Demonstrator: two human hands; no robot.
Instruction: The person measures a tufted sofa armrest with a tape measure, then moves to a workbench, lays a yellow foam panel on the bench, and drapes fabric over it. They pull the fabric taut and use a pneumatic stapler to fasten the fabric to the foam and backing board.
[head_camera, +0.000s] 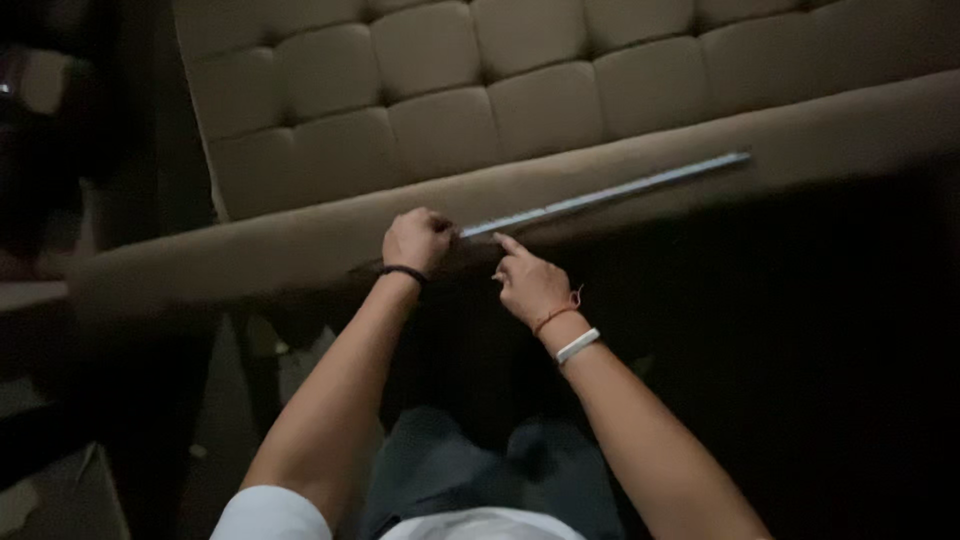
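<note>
**Steel ruler laid along the edge of a tufted cushion**

A long, thin metal ruler (605, 193) lies flat along the front border of a beige tufted cushion (440, 90), running from its near end at the hands out toward 2 o'clock, where its far tip ends well clear of both hands.

The left hand (415, 240) sits at the ruler's near end, at about 9 o'clock from it, fingers curled into a loose fist and pressed down on or just beside that end; whether it actually pinches the ruler cannot be told in the dim light. A dark band circles that wrist.

The right hand (530, 285) is just below the ruler's near end, at about 5 o'clock from the left hand and slightly apart from it. Its forefinger points up toward the ruler's edge, the other fingers folded in; it grips nothing. A red thread and a white band sit on that wrist.

Below the hands, at 6 o'clock, the person's dark trousers (450, 470) show in shadow.
</note>
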